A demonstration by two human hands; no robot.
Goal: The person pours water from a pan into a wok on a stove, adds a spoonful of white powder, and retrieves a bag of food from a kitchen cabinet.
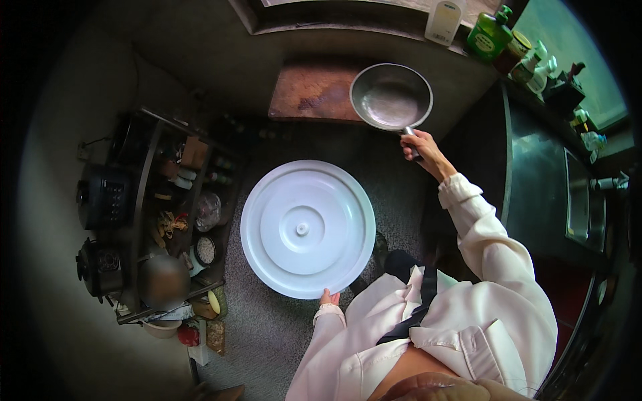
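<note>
My right hand [422,152] is closed round the handle of a metal frying pan [392,96], held out at the upper right of centre. The pan's bowl faces up, and it overlaps the right end of a reddish-brown board [313,92] in the view. Below and left of the pan is a large round white lid [303,260] with a small central knob. My left hand [329,297] is at the lid's near rim, thumb on top; its fingers are partly hidden beneath.
A shelf rack [145,195] with black cookers, bowls and food stands left. On the right are a dark counter [531,185] and a metal sink [578,200]. A green pump bottle [489,37] and other bottles line the windowsill. Speckled floor [266,341] shows below the lid.
</note>
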